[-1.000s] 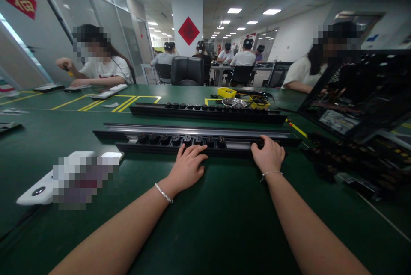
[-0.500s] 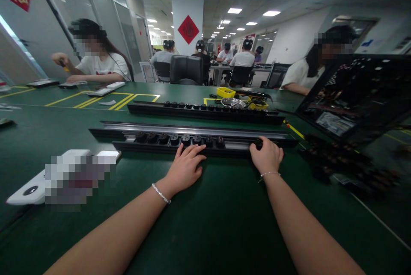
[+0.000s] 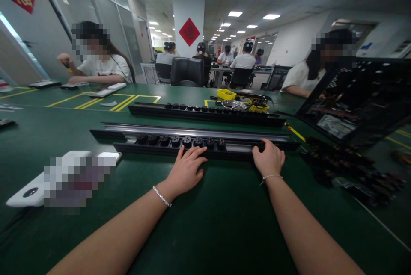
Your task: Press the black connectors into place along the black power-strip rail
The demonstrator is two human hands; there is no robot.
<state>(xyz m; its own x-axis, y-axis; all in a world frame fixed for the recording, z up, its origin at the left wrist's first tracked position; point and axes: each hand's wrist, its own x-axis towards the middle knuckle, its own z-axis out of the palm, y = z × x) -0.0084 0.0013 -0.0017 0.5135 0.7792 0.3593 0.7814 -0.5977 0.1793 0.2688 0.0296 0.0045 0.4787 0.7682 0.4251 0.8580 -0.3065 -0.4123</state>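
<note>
A long black channel rail (image 3: pixel 154 150) lies across the table in front of me, with several round black socket modules (image 3: pixel 175 140) lined up in its left and middle part. My left hand (image 3: pixel 188 170) is open, its fingers spread over the front edge of this rail, below the modules. Toward the rail's right end, my right hand (image 3: pixel 270 159) closes thumb and fingers around a small black piece (image 3: pixel 261 146) that looks like another socket module, partly hidden by the fingers. Between that piece and the row, a bare silvery stretch (image 3: pixel 239 148) of the channel shows.
Just behind lies another black rail (image 3: pixel 192 128), and beyond it a rail with modules (image 3: pixel 208 116). Dark parts are heaped at right (image 3: pixel 346 164) beside a black-framed panel (image 3: pixel 362 99). A white device (image 3: pixel 25 191) is at left. Yellow bins (image 3: pixel 226 94) and co-workers are beyond.
The whole view has shifted very slightly. Both hands keep nearly the same places on the rail, and the row of modules looks the same.
</note>
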